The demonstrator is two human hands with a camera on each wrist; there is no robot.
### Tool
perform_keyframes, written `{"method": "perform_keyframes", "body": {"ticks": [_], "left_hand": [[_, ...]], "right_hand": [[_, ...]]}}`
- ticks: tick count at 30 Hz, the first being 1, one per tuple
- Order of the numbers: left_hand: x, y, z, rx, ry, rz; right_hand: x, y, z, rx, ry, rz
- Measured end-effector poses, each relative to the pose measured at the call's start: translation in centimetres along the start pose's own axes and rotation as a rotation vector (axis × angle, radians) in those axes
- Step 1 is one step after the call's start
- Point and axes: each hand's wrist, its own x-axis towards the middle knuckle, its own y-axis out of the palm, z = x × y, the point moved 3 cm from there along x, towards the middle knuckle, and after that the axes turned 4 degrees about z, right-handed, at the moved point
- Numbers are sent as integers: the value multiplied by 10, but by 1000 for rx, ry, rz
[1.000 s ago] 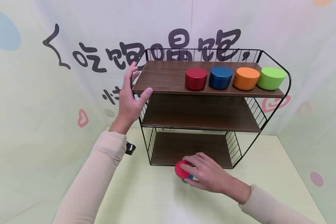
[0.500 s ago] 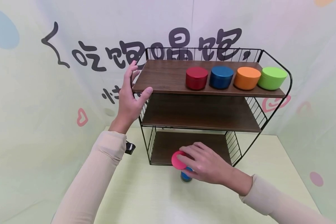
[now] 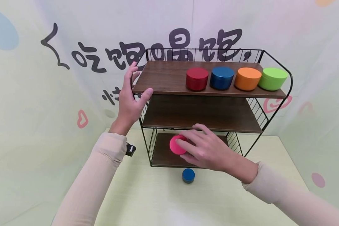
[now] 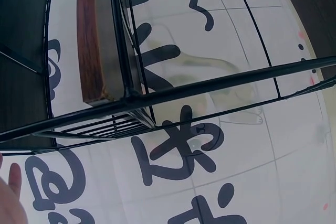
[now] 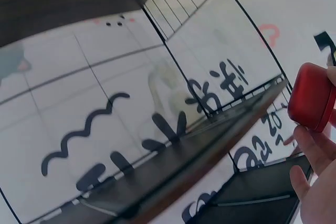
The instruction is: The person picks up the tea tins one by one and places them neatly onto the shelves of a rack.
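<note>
At the top left of the black wire shelf rack (image 3: 199,94), my left hand (image 3: 130,100) grips the side frame, its thumb on the top board's front edge. Only part of that hand (image 4: 11,192) shows in the left wrist view. My right hand (image 3: 206,147) pinches a red round tin (image 3: 175,145) in front of the lower part of the rack; the same red tin (image 5: 311,95) appears at the right edge of the right wrist view. A small blue tin (image 3: 188,175) stands on the table in front of the rack.
Along the right of the top board stand a dark red tin (image 3: 196,79), a blue tin (image 3: 221,78), an orange tin (image 3: 247,79) and a green tin (image 3: 272,79). A printed backdrop (image 3: 82,25) hangs behind the pale table (image 3: 147,201).
The right hand has lifted the red tin off the small blue tin, moving up and slightly left. The blue tin stays on the table. The left hand keeps its hold on the rack.
</note>
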Motion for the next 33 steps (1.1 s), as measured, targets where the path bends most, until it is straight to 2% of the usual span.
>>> {"method": "perform_keyframes", "body": {"ticks": [6, 15, 22, 33], "left_hand": [[0, 0, 1, 2, 7, 1], [0, 1, 3, 9, 18, 4], [0, 0, 2, 11, 16, 0], [1, 0, 1, 3, 5, 5]], "right_hand": [[11, -14, -10, -11, 3, -39], [28, -34, -23, -42, -15, -169], [45, -46, -31, -60, -22, -177], [65, -65, -45, -59, -16, -246]]}}
